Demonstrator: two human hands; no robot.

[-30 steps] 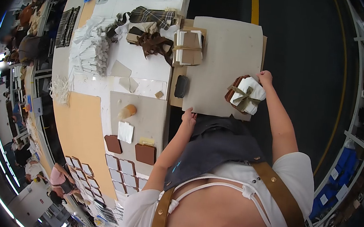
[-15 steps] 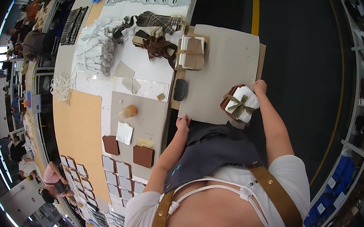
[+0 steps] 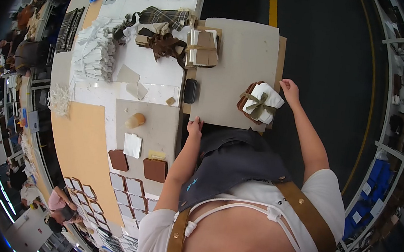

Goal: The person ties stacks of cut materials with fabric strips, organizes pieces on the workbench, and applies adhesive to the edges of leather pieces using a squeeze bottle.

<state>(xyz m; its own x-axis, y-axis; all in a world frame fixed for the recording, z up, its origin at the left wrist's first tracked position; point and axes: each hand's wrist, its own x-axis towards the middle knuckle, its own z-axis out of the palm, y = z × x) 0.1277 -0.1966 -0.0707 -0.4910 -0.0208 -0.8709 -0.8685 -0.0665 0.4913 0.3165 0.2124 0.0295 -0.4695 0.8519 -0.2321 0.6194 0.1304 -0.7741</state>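
Observation:
A large grey board (image 3: 240,46) lies in front of me, over a brown sheet that shows along its right edge. My left hand (image 3: 195,126) is closed at the board's near left corner, with the fingertips on its edge. On the right side, my right hand (image 3: 290,90) has its fingers curled at the edge of the board stack. Close to that hand sits a bundle of brown and white pieces (image 3: 262,103), tied with an olive ribbon. Farther off, a second tied bundle (image 3: 204,47) of white and tan pieces rests on the board's far left corner.
A worktable (image 3: 125,108) runs along my left, carrying a glue bottle (image 3: 136,120), brown squares (image 3: 155,170), white strips (image 3: 96,53) and plaid cloth (image 3: 161,18). A dark tin (image 3: 191,91) stands beside the board. Shelves (image 3: 389,150) line the right. Several people are at far left.
The whole view has shifted, so the table and board appear farther left and higher. The board has moved slightly away along the table. My right hand sits more outward on the edge.

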